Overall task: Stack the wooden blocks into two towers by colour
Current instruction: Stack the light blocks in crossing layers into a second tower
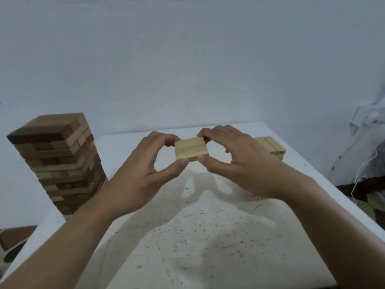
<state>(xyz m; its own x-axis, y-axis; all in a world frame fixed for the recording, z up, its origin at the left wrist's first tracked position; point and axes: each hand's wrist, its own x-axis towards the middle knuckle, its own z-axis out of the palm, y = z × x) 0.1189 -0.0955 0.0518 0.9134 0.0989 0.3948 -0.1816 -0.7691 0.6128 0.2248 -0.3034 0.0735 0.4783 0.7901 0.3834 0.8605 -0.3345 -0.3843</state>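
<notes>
Both hands are busy: our left hand [143, 174] and right hand [245, 163] pinch, between fingertips and thumbs, a flat square layer of pale blocks [191, 151], held in the air over the middle of the worktop [208, 247]. We judge the task barely begun: one tall mixed tower [58, 163] of dark and pale blocks stands at the left edge, one low pale stack [270, 147] sits far right, and no dark tower shows. How many blocks make up the held layer we cannot tell.

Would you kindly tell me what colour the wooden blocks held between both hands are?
The held wooden blocks are pale yellow, shown best in the head view.
</notes>
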